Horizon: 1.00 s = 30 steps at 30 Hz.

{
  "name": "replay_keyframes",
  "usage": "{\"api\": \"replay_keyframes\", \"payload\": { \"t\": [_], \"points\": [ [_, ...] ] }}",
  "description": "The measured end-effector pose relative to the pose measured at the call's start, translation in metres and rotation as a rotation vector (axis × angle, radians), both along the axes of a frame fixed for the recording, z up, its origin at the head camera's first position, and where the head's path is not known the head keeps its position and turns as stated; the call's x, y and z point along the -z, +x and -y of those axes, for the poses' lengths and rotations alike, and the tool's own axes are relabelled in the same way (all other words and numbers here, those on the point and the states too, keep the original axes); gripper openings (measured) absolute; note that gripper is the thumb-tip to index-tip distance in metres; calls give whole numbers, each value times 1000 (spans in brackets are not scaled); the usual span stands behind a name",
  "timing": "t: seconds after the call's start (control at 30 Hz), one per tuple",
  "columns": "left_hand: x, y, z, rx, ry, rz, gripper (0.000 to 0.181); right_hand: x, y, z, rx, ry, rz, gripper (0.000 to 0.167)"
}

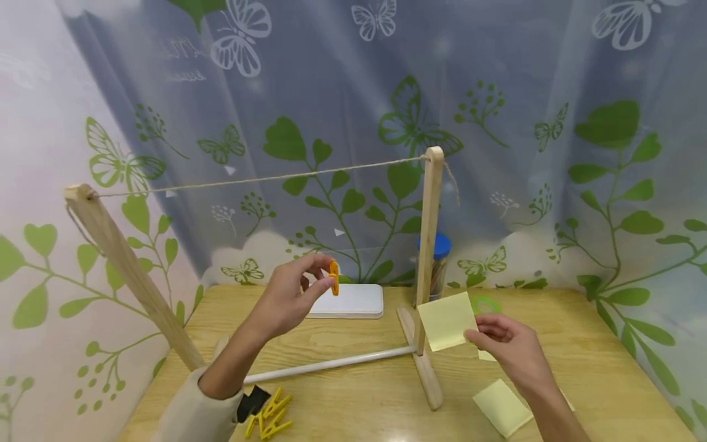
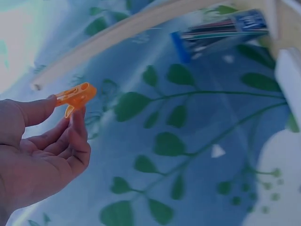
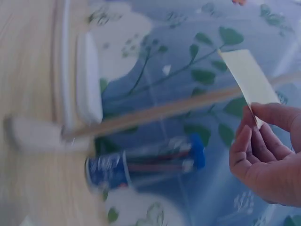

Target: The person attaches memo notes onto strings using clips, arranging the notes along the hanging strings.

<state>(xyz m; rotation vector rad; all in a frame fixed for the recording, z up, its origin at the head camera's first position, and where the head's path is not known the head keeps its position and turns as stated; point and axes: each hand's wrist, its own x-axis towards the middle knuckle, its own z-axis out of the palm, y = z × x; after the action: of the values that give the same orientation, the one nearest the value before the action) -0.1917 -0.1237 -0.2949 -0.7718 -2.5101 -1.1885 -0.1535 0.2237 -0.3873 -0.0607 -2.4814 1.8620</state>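
I have the left hand (image 1: pixel 287 299) pinching an orange peg (image 1: pixel 334 279) between thumb and fingertips, in front of the white case (image 1: pixel 353 302) as the head view shows it; the right hand (image 1: pixel 513 348) grips a yellow note (image 1: pixel 446 320) by one corner, thumb on the near face, fingers behind; I see the note upright before the lower part of the right post (image 1: pixel 432 227), but cannot tell whether they touch; a string (image 1: pixel 259 178) runs between that and the left post (image 1: pixel 138 282); yellow pegs (image 1: pixel 269 416) lie heaped on the table (image 1: pixel 342 405) near the left sleeve (image 1: pixel 196 411); more notes (image 1: pixel 501 407) lie by the right forearm; a blue-lidded jar (image 1: pixel 442 247) stands behind the right post.
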Motion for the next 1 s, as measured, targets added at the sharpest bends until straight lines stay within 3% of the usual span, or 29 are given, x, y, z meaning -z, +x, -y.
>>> {"api": "replay_keyframes", "payload": {
  "t": [0.1, 0.23, 0.3, 0.43, 0.63, 0.8, 1.0],
  "points": [
    [-19, 0, -7, 4, 27, -35, 22, -9, -2, 16, 8, -110, -38, 31],
    [-44, 0, -16, -1, 71, -104, 22, -23, -7, 43, -4, -338, -105, 10],
    [-56, 1, -21, 1, 96, -144, 21, -31, -10, 58, -14, -466, -126, 10],
    [-76, 2, -28, -2, 141, -184, 22, -45, -17, 84, -24, -627, -171, 19],
    [-95, 1, -35, -11, 229, -216, 21, -60, -29, 114, 6, -722, -176, 17],
    [-112, -5, -50, 5, 318, -210, 21, -73, -40, 129, 24, -861, -171, 13],
    [-132, -17, -63, -56, 346, -202, 17, -87, -56, 143, 21, -976, -187, 17]
  ]
}}
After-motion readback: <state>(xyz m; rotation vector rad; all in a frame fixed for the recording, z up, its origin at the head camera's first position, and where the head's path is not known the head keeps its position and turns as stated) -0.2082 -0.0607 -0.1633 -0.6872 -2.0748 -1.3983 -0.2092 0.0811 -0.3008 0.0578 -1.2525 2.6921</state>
